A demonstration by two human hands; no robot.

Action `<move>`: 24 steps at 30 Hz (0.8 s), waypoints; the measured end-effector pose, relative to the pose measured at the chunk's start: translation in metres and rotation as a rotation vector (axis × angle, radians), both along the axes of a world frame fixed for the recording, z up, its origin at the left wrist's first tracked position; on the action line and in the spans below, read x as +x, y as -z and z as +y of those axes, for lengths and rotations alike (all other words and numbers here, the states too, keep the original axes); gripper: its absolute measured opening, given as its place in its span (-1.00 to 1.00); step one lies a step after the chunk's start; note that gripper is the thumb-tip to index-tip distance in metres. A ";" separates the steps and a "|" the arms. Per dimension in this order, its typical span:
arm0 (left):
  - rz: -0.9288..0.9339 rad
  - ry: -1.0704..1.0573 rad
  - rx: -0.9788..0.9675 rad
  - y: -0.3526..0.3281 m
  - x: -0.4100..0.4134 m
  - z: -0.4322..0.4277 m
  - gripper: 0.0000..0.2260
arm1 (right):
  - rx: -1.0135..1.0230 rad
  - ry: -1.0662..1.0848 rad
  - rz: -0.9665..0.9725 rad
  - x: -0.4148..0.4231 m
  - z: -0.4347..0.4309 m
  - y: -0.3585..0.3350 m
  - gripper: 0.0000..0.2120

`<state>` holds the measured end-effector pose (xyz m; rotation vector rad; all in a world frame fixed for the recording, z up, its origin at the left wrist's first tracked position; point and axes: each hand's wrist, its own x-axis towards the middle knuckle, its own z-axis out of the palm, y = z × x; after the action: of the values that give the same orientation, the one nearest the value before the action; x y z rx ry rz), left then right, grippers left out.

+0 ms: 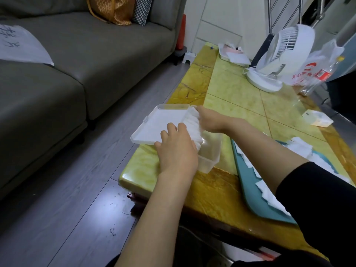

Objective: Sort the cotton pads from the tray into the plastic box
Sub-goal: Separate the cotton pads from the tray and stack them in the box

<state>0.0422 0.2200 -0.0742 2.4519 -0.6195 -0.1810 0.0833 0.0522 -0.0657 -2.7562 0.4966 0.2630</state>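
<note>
Stacked cotton pads [193, 126] between left hand [177, 151], right hand [211, 120]

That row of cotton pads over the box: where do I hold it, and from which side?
Hold the row of cotton pads at its two ends from above: left hand on the near end, right hand on the far end, squeezing inward. It is many loose pads standing on edge; end pressure likely keeps them together over the box.
</note>
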 end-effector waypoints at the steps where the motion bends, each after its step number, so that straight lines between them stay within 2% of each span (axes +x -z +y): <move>1: -0.004 0.001 0.001 0.000 0.000 0.000 -0.64 | 0.031 -0.018 0.023 -0.001 0.000 -0.001 -0.73; 4: -0.016 0.003 -0.003 0.001 0.000 0.001 -0.66 | -0.018 -0.032 0.010 -0.005 -0.004 -0.002 -0.72; 6: -0.011 0.010 -0.011 0.001 0.001 0.002 -0.68 | -0.032 0.012 -0.160 -0.009 -0.005 -0.003 -0.64; 8: -0.007 0.010 -0.013 0.001 0.001 0.004 -0.69 | 0.051 0.063 -0.283 -0.013 0.000 -0.005 -0.61; 13: 0.000 0.002 0.000 0.000 0.000 0.005 -0.67 | 0.002 0.051 -0.436 -0.015 0.004 0.001 -0.74; 18: -0.002 -0.013 0.007 0.000 0.000 0.001 -0.67 | -0.045 0.063 -0.458 -0.014 -0.001 0.000 -0.82; 22: -0.006 -0.023 0.018 0.000 -0.001 -0.001 -0.67 | -0.238 0.033 -0.598 -0.014 -0.005 -0.001 -0.84; 24: -0.003 -0.028 0.024 -0.001 -0.002 -0.002 -0.67 | -0.279 -0.014 -0.537 -0.013 -0.004 0.002 -0.84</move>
<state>0.0407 0.2180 -0.0736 2.4833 -0.5871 -0.1744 0.0704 0.0483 -0.0675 -2.9232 0.3883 -0.5735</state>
